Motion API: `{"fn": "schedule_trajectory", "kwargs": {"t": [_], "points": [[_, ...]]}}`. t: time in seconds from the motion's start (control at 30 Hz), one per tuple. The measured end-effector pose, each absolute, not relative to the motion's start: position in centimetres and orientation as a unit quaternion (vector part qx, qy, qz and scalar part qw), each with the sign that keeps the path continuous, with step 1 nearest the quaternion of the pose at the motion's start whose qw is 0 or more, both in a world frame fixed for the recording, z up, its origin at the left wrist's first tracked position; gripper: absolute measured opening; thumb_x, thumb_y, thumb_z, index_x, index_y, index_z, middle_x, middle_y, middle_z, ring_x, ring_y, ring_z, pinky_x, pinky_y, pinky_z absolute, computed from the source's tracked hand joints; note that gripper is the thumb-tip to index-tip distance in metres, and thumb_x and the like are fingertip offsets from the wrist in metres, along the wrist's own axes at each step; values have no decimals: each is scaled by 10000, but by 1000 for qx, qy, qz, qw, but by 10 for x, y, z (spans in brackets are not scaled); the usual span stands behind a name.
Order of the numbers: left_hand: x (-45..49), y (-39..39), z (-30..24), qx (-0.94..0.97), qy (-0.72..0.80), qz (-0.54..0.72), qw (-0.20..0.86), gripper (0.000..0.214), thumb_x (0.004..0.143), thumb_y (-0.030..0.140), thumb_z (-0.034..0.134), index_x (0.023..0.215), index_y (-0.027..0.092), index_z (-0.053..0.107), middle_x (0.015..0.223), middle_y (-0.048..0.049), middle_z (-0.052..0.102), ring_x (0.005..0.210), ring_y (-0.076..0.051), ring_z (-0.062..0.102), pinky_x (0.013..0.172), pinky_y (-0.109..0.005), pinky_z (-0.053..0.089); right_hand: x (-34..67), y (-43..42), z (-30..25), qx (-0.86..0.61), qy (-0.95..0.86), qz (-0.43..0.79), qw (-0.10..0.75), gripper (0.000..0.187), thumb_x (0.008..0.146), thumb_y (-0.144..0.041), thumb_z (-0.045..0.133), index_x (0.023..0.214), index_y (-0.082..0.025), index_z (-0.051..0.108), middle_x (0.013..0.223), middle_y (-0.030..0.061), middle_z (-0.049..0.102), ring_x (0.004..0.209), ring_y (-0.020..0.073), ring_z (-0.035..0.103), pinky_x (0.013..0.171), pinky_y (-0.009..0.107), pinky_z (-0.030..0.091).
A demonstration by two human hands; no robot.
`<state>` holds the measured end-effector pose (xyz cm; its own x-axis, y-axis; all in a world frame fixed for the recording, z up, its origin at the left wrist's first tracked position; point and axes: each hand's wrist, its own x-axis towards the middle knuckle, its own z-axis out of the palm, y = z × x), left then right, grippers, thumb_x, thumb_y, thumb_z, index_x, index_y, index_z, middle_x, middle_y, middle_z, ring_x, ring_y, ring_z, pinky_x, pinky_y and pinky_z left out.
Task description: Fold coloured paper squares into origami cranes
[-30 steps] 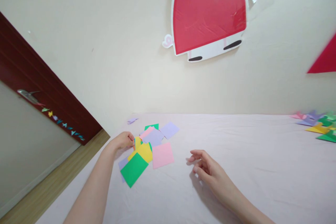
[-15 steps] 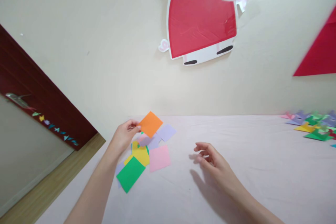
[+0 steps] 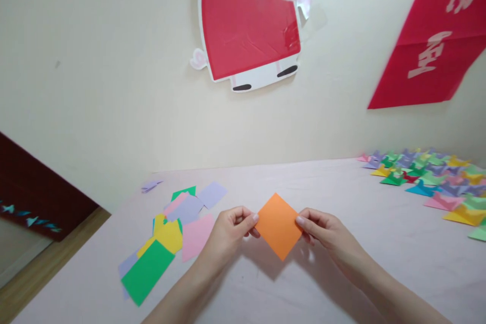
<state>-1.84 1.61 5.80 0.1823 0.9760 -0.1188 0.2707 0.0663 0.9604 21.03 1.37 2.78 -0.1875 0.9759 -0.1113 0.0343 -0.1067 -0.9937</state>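
An orange paper square [image 3: 278, 225] hangs like a diamond just above the pale pink table [image 3: 341, 283]. My left hand [image 3: 228, 233] pinches its left corner and my right hand [image 3: 326, 233] pinches its right corner. Both hands are closed on the sheet. To the left lies a loose pile of coloured paper squares [image 3: 170, 230], with a green sheet [image 3: 146, 271] nearest me, then yellow, pink and lilac ones.
Several folded paper figures [image 3: 429, 179] in many colours cover the table's far right. A small lilac folded piece [image 3: 151, 185] lies near the far left edge. The cream wall behind carries a cartoon cut-out [image 3: 246, 20] and a red banner [image 3: 429, 45]. A dark door frame [image 3: 34, 187] stands left.
My left hand lifted the orange square out of the pile and carried it right to the middle. My right hand came in and took its other corner. The view swung right.
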Motion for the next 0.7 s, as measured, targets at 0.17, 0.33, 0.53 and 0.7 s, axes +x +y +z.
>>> {"fn": "schedule_trajectory", "kwargs": {"t": [0.17, 0.33, 0.53, 0.7], "points": [[-13, 15, 54, 619, 525, 358, 461, 249, 850, 421, 592, 733, 203, 620, 694, -34, 700, 693, -197, 636, 690, -302, 458, 220, 15, 27, -499, -533, 536, 424, 430, 732, -616, 676, 683, -189, 684, 559, -14, 536, 518, 120, 451, 510, 242, 371], [-13, 2, 42, 798, 415, 408, 157, 136, 919, 153, 531, 867, 226, 633, 925, -37, 704, 861, -187, 633, 775, -321, 453, 233, 8, 35, -476, -628, 397, 470, 215, 773, -447, 665, 753, -256, 762, 978, 78, 688, 848, 231, 616, 636, 293, 467], [-8, -7, 32, 843, 336, 419, -20, 210, 927, 54, 467, 800, 199, 548, 1061, -68, 690, 920, -179, 631, 765, -314, 469, 237, -1, 24, -490, -634, 360, 477, 194, 802, -408, 635, 712, -267, 733, 1059, 100, 672, 975, 270, 618, 694, 315, 519], [-7, -6, 33, 846, 310, 432, -37, 219, 934, 34, 459, 803, 199, 518, 1041, -62, 702, 904, -153, 624, 760, -296, 458, 231, -1, 16, -474, -632, 374, 486, 145, 799, -371, 652, 726, -266, 720, 1063, 89, 677, 1070, 272, 601, 823, 331, 511]]}}
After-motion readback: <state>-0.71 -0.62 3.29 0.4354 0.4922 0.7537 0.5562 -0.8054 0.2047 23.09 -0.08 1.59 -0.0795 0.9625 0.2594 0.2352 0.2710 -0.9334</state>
